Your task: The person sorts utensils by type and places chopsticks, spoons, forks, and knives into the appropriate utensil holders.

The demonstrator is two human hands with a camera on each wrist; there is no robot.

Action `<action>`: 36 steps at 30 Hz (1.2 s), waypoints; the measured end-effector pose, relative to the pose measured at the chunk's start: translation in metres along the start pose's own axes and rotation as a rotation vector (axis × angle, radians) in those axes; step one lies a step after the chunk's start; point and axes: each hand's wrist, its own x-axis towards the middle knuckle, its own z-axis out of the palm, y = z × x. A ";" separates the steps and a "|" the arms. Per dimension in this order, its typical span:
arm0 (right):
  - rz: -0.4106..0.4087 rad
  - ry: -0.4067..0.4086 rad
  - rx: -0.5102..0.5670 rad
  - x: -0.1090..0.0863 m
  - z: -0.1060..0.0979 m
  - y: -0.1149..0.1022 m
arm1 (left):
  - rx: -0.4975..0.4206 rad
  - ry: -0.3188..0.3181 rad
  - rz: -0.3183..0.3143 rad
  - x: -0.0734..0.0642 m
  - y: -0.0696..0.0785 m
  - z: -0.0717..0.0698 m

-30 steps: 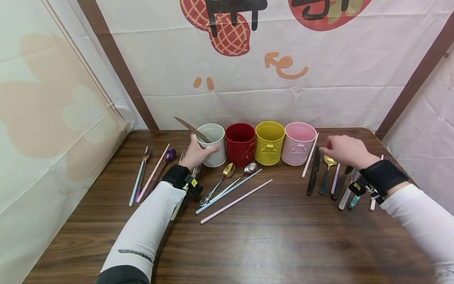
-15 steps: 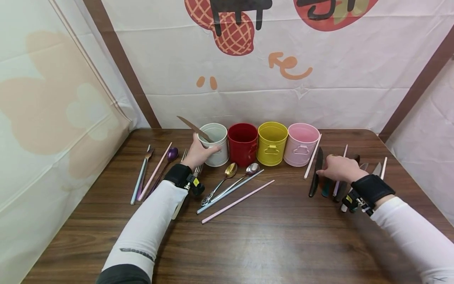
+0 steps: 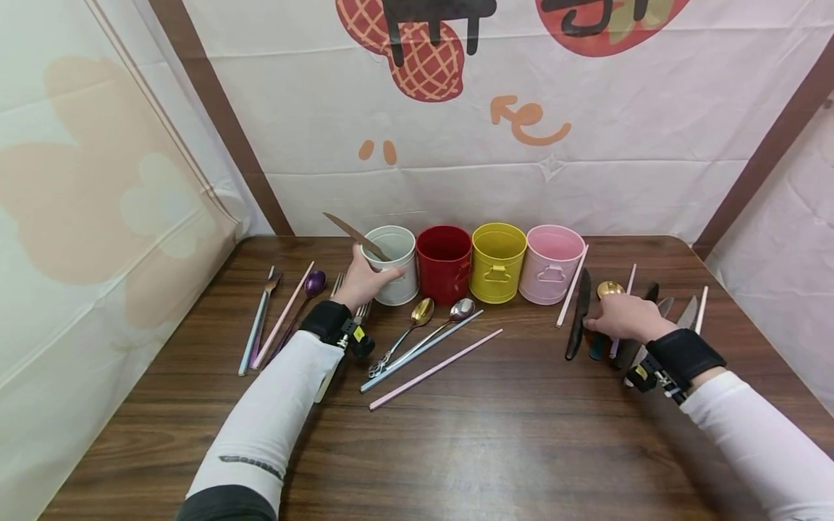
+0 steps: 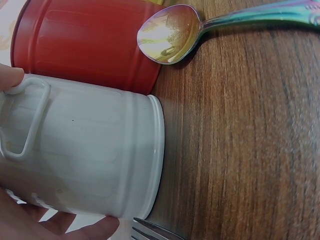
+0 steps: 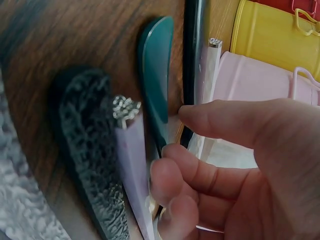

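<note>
My left hand (image 3: pixel 363 282) grips the white bucket (image 3: pixel 399 286), thumb across its front near the handle and fingers around the far side in the left wrist view. A knife (image 3: pixel 355 235) leans inside this bucket, its blade sticking up past the rim. My right hand (image 3: pixel 625 318) is low over the cutlery at the right. Its curled fingertips lie at the neck of a gold spoon (image 3: pixel 609 288) with a teal handle (image 5: pixel 156 75). In the right wrist view the thumb stands apart from the handle, and the fingers hide the spoon's neck.
Red (image 3: pixel 444 271), yellow (image 3: pixel 498 271) and pink (image 3: pixel 551 271) buckets stand right of the white one. A black knife (image 3: pixel 578 315), chopsticks and other knives lie around my right hand. Two spoons (image 3: pixel 422 312) and chopsticks lie in front; a purple spoon (image 3: pixel 315 284) and forks lie left.
My right hand has come down and slightly left onto the teal-handled spoon, and its gold bowl shows again beyond the fingers. My left hand has stayed on the white bucket.
</note>
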 end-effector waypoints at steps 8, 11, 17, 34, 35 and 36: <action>0.015 0.022 -0.007 0.000 0.001 -0.001 | 0.008 -0.006 -0.008 -0.001 0.000 0.000; 0.014 0.045 -0.008 0.002 0.003 -0.003 | 0.007 -0.004 -0.005 -0.001 0.000 0.000; -0.001 0.009 0.003 0.005 0.006 -0.009 | 0.008 -0.002 -0.005 0.000 0.001 0.000; 0.046 -0.050 0.063 0.010 0.004 -0.012 | 0.006 0.002 0.003 0.004 -0.002 0.000; 0.051 -0.050 0.075 0.011 0.004 -0.011 | 0.008 0.002 0.002 0.003 -0.002 0.000; 0.058 -0.050 0.088 0.011 0.004 -0.011 | 0.011 0.003 0.001 0.003 -0.002 -0.001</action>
